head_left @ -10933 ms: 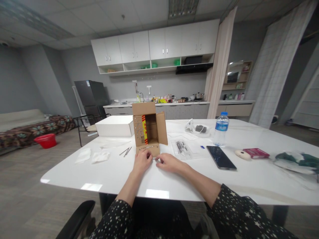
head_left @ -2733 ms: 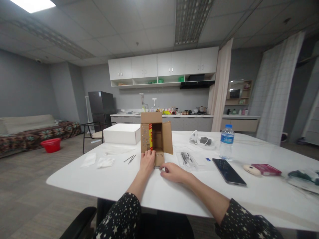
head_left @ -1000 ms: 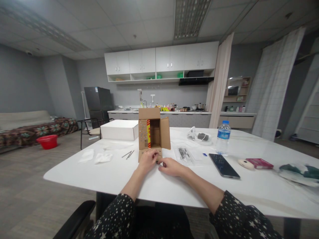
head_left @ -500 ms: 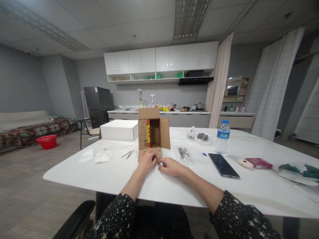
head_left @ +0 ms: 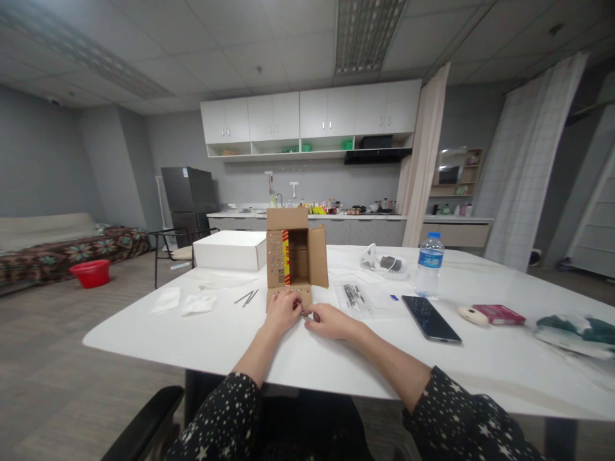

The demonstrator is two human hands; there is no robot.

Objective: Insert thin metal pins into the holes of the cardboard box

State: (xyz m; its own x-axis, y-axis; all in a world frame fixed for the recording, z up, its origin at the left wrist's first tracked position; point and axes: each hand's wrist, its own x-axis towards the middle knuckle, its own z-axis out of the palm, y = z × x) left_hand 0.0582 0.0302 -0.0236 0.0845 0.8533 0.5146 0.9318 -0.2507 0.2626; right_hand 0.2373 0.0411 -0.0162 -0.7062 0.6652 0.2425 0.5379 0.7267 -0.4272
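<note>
An open cardboard box (head_left: 318, 256) stands on the table before me, its mouth facing me and its flaps spread. Small pale marks or bits dot its left flap, beside a yellow and red label (head_left: 286, 257). My left hand (head_left: 284, 310) rests on the lower flap (head_left: 305, 294) with its fingers curled. Close to its fingertips, my right hand (head_left: 331, 320) is closed in a pinch at the flap's front edge. What sits between the fingers is too small to make out. Left of the box lie several thin metal tools (head_left: 248, 298), possibly tweezers.
On the left are a white box (head_left: 229, 250) and white tissues (head_left: 198, 305). To the right lie a clear tray of dark slender pieces (head_left: 354, 296), a phone (head_left: 431, 319), a water bottle (head_left: 430, 266), a maroon box (head_left: 498, 314) and a white corded device (head_left: 390, 264).
The fingers of both hands have shifted very slightly at the lower flap. Nothing else has visibly moved.
</note>
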